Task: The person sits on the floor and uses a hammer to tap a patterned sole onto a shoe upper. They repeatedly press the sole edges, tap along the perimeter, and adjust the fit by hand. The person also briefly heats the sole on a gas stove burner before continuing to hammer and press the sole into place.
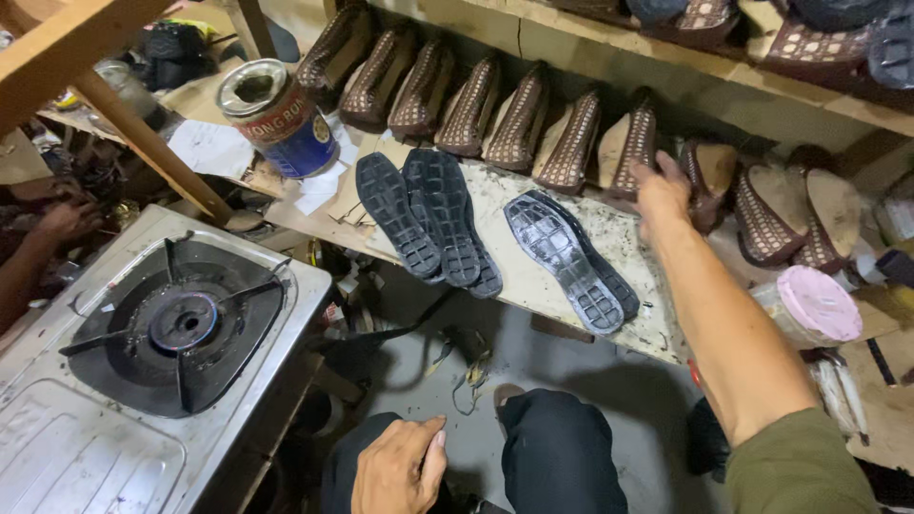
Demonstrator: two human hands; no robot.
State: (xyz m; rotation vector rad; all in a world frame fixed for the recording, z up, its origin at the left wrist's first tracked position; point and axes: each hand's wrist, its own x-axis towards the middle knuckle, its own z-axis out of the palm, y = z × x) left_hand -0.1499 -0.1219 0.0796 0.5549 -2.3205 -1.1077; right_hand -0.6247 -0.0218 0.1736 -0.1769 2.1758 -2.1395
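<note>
- While I watch through the head camera, my right hand (661, 193) is stretched out to the workbench (533, 276), fingers spread open and gripping nothing; its fingertips touch a patterned shoe upper (630, 150) that leans at the right end of a row of uppers (466, 105) against the back wall
- my left hand (400, 466) rests low on my dark-trousered knee (557, 452), fingers loosely curled and holding nothing
- black rubber soles lie tread-up on the bench; one pair (571, 259) sits just left of my right forearm, overlapping each other; another group (427, 217) lies further left, also overlapping
- a blue tin can (278, 116) with an open top stands at the left end of the bench, on scraps of paper
- a pink-lidded tub (811, 306) lies on its side, right of my forearm
- a single-burner gas stove (162, 333) stands at lower left, apart from the bench
- another person's hand (67, 221) shows at the far left edge.
</note>
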